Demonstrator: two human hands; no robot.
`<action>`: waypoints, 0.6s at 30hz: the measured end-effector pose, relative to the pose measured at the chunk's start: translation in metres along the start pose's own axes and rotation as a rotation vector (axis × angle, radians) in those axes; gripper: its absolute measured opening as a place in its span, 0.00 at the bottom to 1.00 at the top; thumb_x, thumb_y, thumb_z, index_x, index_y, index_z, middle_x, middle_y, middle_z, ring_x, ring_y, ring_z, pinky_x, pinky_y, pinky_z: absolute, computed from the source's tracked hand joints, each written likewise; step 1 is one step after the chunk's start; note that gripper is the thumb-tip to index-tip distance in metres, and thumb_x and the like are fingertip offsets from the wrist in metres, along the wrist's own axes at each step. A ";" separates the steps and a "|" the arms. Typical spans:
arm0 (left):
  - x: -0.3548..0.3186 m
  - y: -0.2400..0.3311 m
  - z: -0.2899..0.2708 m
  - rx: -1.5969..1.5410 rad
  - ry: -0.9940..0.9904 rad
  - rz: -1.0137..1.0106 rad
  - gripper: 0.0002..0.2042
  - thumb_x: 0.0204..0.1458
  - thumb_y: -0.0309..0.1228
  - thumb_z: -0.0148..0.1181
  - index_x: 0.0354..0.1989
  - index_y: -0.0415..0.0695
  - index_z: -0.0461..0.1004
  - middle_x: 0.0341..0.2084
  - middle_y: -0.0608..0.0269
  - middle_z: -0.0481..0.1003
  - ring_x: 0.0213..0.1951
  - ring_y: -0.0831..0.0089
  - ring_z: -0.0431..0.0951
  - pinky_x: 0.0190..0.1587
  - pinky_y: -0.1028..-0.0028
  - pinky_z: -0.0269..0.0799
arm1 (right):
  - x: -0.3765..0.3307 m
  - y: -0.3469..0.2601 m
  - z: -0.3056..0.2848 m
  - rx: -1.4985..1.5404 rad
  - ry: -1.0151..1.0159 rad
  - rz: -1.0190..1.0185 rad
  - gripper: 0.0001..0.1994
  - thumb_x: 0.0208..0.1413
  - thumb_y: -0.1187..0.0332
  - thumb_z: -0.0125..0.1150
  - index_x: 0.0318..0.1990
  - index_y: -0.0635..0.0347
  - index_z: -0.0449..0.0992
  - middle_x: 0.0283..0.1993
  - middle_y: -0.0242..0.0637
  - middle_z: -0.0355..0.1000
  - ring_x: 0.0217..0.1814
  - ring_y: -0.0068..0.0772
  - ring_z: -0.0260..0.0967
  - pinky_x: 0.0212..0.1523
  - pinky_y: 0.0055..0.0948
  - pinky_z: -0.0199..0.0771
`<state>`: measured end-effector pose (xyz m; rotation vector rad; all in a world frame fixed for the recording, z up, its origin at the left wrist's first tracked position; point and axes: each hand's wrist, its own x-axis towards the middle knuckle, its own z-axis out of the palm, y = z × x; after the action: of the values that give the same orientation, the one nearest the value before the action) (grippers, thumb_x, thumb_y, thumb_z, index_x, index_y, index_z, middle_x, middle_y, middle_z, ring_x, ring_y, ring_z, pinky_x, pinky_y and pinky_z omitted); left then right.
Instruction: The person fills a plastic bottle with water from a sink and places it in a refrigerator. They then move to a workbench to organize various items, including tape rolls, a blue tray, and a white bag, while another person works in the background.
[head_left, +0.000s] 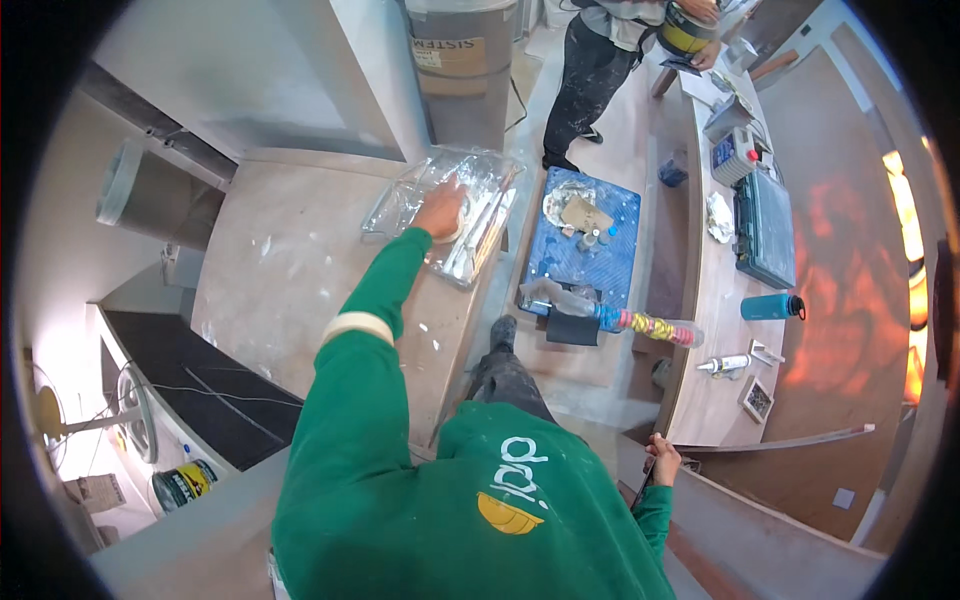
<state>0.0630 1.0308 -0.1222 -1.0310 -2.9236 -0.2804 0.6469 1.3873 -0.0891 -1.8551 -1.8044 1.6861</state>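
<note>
Left hand [440, 212] on clear plastic [402, 200] (grip unclear); best go gently, it may tear. Right hand [662, 460] holds thin dark object [647, 479].

From the middle of the view, the left hand [441, 208] is on a plastic-wrapped bundle [463, 262] at twelve, along the edge of a board [290, 270] spreading toward nine; a bin [465, 95] stands beyond. Between two and three, a low platform [575, 272] bears cardboard [585, 214]. Farther out, a workbench [690, 408] carries a case [765, 230], with a bottle [770, 307] at three. The right hand [663, 460] is past four, a pail [185, 487] at eight.
</note>
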 end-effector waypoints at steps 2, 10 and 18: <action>0.026 -0.010 0.015 0.093 -0.118 0.202 0.28 0.40 0.21 0.56 0.56 0.41 0.65 0.57 0.44 0.62 0.57 0.47 0.65 0.60 0.59 0.60 | 0.005 -0.025 0.002 -0.013 -0.017 -0.044 0.14 0.55 0.58 0.62 0.33 0.63 0.78 0.23 0.32 0.70 0.24 0.20 0.64 0.24 0.22 0.61; 0.010 -0.031 -0.006 -0.090 -0.245 0.087 0.25 0.38 0.22 0.59 0.51 0.46 0.71 0.52 0.51 0.69 0.55 0.50 0.68 0.57 0.57 0.64 | 0.018 -0.067 0.029 0.055 -0.043 -0.058 0.13 0.56 0.60 0.62 0.27 0.61 0.76 0.22 0.29 0.70 0.24 0.17 0.62 0.25 0.19 0.58; -0.010 -0.059 -0.067 -1.126 0.118 -0.638 0.19 0.36 0.30 0.70 0.40 0.40 0.79 0.32 0.50 0.79 0.37 0.58 0.79 0.45 0.68 0.73 | 0.022 -0.146 0.064 -0.019 -0.200 -0.258 0.13 0.59 0.61 0.58 0.30 0.61 0.75 0.21 0.27 0.67 0.15 0.13 0.55 0.15 0.18 0.51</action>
<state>0.0321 0.9676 -0.0670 0.0432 -2.7535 -2.0235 0.4992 1.4107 -0.0310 -1.4256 -2.0350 1.8142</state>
